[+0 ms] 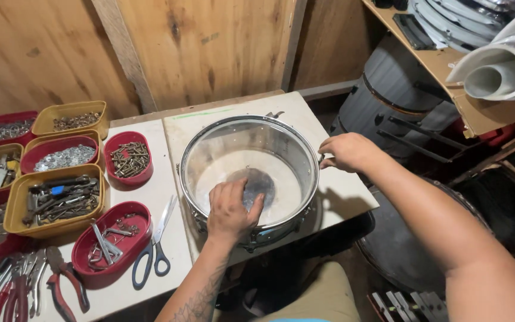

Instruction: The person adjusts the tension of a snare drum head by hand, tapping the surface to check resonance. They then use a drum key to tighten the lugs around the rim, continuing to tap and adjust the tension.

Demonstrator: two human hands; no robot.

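I am watching the drum (249, 173) sitting on the white table (341, 191), open side up. The left hand (231, 209) is reaching inside, fingers curled onto a dark cloth (260, 183) against the skin. The right hand (348, 151) is gripping the far rim, arm stretched across. Scissors (157, 241) are lying just beside the drum.

A drum shell (249, 176) lies on the table (341, 191). The left hand (230, 209) presses a dark cloth (258, 185) inside the drum; the right hand (348, 151) grips its right rim. Scissors (156, 244) lie just left of the drum.
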